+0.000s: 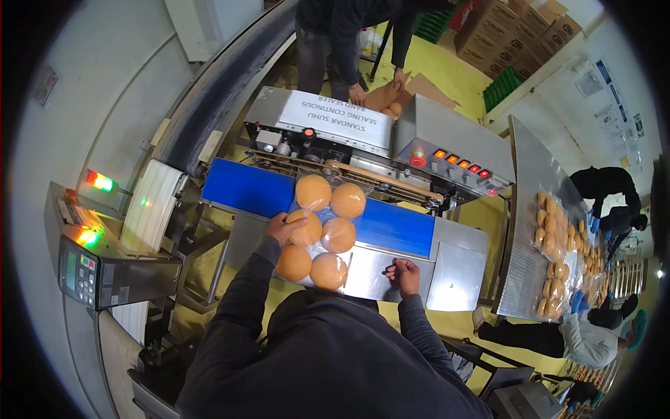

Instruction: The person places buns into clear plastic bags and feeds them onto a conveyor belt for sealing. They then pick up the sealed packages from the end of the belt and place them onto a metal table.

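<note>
A clear plastic bag of round golden buns (338, 235) lies across the blue conveyor belt (396, 229) and the steel shelf in front of it. Its far end reaches the edge of the band sealer (335, 120). My left hand (285, 228) grips the bag's left side, fingers on the middle bun. To the right of the bag, my right hand (403, 275) hovers over the steel shelf (366, 273), fingers curled. Something small and dark shows at its fingertips, too small to name.
A control box with lit displays (452, 157) stands behind the belt. At left are a machine with a keypad (80, 272) and a black conveyor (223, 84). Across the sealer a person (342, 42) bends over a cardboard box (426, 91). Bagged buns (551, 227) cover a right-hand table near other people.
</note>
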`<state>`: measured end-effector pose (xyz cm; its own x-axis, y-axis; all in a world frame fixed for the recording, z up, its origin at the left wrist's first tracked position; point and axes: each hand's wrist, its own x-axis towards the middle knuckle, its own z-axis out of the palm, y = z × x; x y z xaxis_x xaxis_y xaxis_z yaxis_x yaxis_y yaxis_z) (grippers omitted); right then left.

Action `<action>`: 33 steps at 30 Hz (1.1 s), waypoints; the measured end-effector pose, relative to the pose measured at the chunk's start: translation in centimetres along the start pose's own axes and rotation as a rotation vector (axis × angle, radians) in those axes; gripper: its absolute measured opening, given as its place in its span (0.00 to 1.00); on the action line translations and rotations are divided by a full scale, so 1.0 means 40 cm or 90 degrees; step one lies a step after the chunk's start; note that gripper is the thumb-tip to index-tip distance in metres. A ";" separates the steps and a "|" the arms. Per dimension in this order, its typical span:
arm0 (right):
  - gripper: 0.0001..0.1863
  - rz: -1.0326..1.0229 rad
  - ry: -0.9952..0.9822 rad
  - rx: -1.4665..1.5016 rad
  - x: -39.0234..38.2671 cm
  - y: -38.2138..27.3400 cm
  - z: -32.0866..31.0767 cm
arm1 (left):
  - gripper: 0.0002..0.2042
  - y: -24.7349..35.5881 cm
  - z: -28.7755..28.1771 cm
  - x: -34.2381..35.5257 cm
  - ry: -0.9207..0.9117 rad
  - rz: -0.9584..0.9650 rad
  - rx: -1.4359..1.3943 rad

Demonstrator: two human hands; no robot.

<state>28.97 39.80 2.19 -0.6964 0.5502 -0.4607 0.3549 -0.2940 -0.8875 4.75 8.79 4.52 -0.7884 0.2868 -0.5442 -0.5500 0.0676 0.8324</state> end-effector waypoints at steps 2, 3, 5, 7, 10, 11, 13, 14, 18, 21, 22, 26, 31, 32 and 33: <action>0.08 -0.008 -0.014 0.011 -0.004 -0.002 0.003 | 0.24 0.000 -0.048 0.014 0.005 0.014 0.049; 0.08 -0.002 -0.011 0.011 -0.006 -0.006 0.007 | 0.24 -0.002 -0.074 0.022 0.007 0.021 0.074; 0.09 0.007 -0.001 0.014 -0.007 -0.014 0.012 | 0.25 -0.004 -0.115 0.034 -0.003 0.030 0.056; 0.09 0.016 -0.007 -0.007 -0.009 -0.018 0.013 | 0.25 0.000 -0.152 0.042 0.003 0.034 0.060; 0.09 0.020 -0.013 -0.023 -0.005 -0.015 0.005 | 0.26 0.014 -0.206 0.052 0.024 0.020 0.086; 0.09 0.020 -0.018 -0.027 -0.005 -0.016 0.007 | 0.27 0.014 -0.230 0.058 0.026 0.009 0.087; 0.09 0.022 -0.042 -0.019 -0.007 -0.019 0.011 | 0.27 0.001 -0.268 0.059 0.013 -0.003 0.022; 0.09 0.026 -0.048 -0.021 -0.007 -0.021 0.010 | 0.28 0.005 -0.272 0.055 -0.008 -0.004 -0.043; 0.09 0.044 -0.156 -0.007 -0.010 -0.045 0.060 | 0.27 0.014 -0.288 0.017 -0.039 -0.037 -0.153; 0.13 0.009 -0.322 -0.055 -0.006 -0.065 0.166 | 0.24 0.004 -0.256 -0.023 -0.073 0.000 -0.243; 0.18 0.030 -0.351 -0.097 -0.026 -0.096 0.230 | 0.24 -0.021 -0.252 -0.032 -0.064 0.008 -0.272; 0.32 -0.080 -0.487 -0.174 -0.037 -0.117 0.422 | 0.25 -0.072 -0.193 -0.064 -0.053 0.055 -0.376; 0.34 -0.072 -0.600 -0.265 -0.044 -0.144 0.529 | 0.25 -0.127 -0.250 -0.158 0.018 0.081 -0.458; 0.34 -0.062 -0.655 -0.254 -0.054 -0.151 0.547 | 0.25 -0.133 -0.268 -0.198 0.034 0.084 -0.477; 0.33 -0.050 -0.717 -0.241 -0.076 -0.166 0.576 | 0.25 -0.146 -0.294 -0.241 0.055 0.090 -0.495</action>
<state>14.37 22.08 9.69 -0.8132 -0.4950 -0.3060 0.3173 0.0637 -0.9462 12.34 -5.61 3.67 -0.8661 0.1652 -0.4718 -0.4527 -0.6595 0.6001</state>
